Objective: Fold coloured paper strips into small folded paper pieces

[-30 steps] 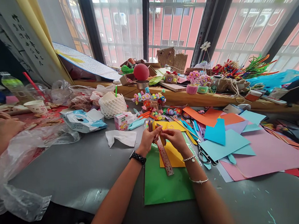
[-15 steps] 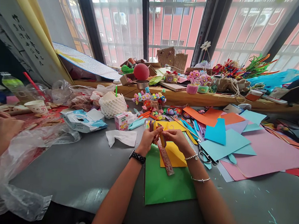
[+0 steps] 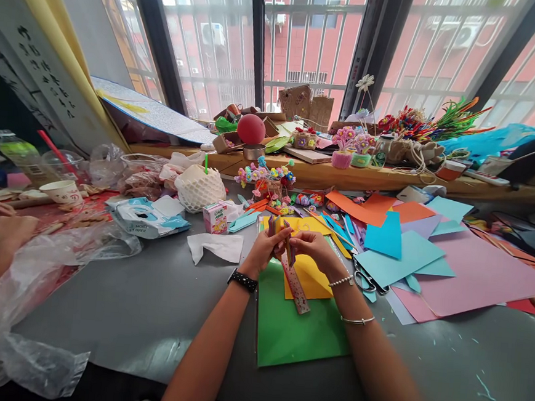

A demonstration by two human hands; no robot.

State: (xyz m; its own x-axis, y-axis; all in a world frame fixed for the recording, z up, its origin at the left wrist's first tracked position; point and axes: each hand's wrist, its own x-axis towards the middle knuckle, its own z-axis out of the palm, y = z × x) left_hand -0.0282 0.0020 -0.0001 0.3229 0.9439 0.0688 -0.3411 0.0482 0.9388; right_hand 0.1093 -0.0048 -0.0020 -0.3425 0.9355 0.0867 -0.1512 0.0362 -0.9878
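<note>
My left hand (image 3: 266,248) and my right hand (image 3: 312,248) meet over the middle of the table. Between them is a small folded stack of paper strips (image 3: 290,253), purple and yellowish at the edges. My left fingers are closed round its left part, and my right fingers pinch its right side. Just below lies a clear ruler with red specks (image 3: 296,289), resting on yellow paper (image 3: 319,282). Under these is a green sheet (image 3: 303,339). Scissors (image 3: 367,281) with dark handles lie right of my right hand, partly beneath light blue paper.
Coloured paper sheets (image 3: 479,273) spread to the right. On the left are a wet-wipe pack (image 3: 148,217), a white tissue (image 3: 215,247), a pink box (image 3: 215,217) and a plastic bag (image 3: 53,276). Another person's hands (image 3: 3,229) are at the far left. Craft flowers (image 3: 264,174) stand behind.
My hands stay together on the folded paper, with its right part turned slightly between my fingers. The whole view has shifted a little.
</note>
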